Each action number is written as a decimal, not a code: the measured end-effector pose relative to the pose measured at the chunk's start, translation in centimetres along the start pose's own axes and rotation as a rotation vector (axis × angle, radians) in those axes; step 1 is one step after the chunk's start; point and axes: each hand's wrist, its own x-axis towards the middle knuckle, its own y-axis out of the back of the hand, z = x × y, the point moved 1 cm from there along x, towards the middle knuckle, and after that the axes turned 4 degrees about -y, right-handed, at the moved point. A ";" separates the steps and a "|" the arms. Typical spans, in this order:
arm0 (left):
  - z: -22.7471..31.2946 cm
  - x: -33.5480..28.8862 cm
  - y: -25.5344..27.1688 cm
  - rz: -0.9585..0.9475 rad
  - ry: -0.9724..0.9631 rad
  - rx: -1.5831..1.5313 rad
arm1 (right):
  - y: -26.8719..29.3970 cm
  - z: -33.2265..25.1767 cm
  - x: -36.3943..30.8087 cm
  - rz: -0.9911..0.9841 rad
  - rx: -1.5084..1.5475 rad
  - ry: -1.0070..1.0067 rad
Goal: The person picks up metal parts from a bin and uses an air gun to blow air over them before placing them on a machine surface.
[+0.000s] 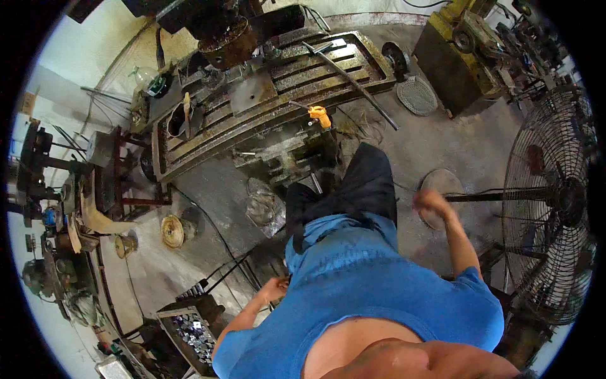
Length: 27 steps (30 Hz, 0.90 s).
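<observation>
My left hand point(274, 289) is beside my left hip, against the edge of my blue shirt. Its fingers are curled, and whatever they may hold is hidden. My right hand point(432, 201) is out to the right, over a round disc point(444, 183) low down, with the fingers curled in and nothing visible in them; it is slightly blurred. Ahead of my knees, a yellow air blow gun point(319, 116) rests at the front edge of a slotted machine table point(297, 95). Neither hand touches it. A long metal bar point(356, 88) lies slantwise across the table and sticks out past its front edge.
A large caged fan point(555, 196) stands close on my right. On the table's left is a brush point(187, 114) by a cut container. Buckets point(172, 231) sit on the floor at left, and a box of small metal parts point(194, 338) is behind my left arm.
</observation>
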 end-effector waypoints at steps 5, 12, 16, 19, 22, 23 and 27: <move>2.4 3.0 4.5 0.403 -0.216 -0.036 | -0.2 -11.9 2.1 -0.204 0.382 0.319; 4.5 4.0 1.1 0.509 -0.175 0.313 | -12.0 -17.5 6.6 -0.027 -0.439 0.767; 6.8 2.2 0.7 0.495 -0.019 0.438 | -8.3 -20.4 11.4 0.294 -0.316 0.787; 8.1 2.4 1.0 0.509 0.025 0.479 | -4.8 -23.9 10.6 0.361 -0.440 0.541; 8.4 2.8 1.9 0.702 0.013 0.486 | -4.6 -21.9 11.4 0.311 -0.627 0.640; 8.9 2.5 2.0 0.756 0.026 0.467 | -4.9 -20.8 11.1 0.258 -0.602 0.729; 7.1 3.2 1.9 0.715 0.117 0.461 | -7.7 -14.8 11.8 0.285 -0.706 1.038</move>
